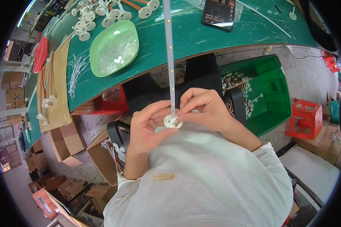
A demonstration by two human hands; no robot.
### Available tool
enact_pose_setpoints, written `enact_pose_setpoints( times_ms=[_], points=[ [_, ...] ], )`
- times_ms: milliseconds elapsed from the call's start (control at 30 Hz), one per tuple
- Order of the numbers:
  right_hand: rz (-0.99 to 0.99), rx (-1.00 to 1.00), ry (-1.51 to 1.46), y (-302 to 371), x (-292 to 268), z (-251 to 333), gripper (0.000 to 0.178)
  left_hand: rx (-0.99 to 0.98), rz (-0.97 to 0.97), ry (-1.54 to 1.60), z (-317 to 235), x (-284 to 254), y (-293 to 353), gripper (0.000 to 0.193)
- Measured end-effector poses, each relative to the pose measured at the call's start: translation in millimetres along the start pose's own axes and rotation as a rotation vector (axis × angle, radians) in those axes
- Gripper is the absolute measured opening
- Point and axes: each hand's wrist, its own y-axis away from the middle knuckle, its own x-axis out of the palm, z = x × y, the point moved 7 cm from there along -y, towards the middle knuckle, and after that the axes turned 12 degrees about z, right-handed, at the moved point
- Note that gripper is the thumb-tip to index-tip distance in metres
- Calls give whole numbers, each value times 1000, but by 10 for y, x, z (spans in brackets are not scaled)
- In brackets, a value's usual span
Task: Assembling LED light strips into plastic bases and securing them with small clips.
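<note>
A long, narrow LED strip (pixel 170 58) with small yellow chips stands up in front of my chest, its lower end meeting a round white base (pixel 172 124). My left hand (pixel 144 128) curls around that base, thumb along its near edge and fingers behind it. From the other side, my right hand (pixel 208 111) pinches the lower end of the strip just above the base. A small clear piece seems to sit where strip and base meet; the fingers partly hide it.
On the green table (pixel 151 41) are a light green dish (pixel 96 62) of small clear pieces, white wires (pixel 78 70), a phone (pixel 218 14) and several round-based parts (pixel 113 17). A green crate (pixel 271 94) with similar parts stands at right, beside a red stool (pixel 305 119). Cardboard boxes (pixel 66 142) sit lower left.
</note>
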Motion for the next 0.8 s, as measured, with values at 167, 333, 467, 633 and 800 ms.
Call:
enact_pose_setpoints(
  times_ms=[167,333,467,633,800],
  points=[
    [33,-15,107,-13,0,45,20,-50,36,-41,-7,-45,26,66],
    [121,20,244,-32,33,59,14,-141,104,-102,18,-12,25,67],
    [61,-186,470,-3,101,179,14,-126,46,-30,40,-23,37,64],
    [112,-175,452,-34,125,120,14,-142,31,64,55,-42,73,71],
    [141,-128,153,-27,108,64,10,-8,32,101,19,-23,-1,65]
  ],
)
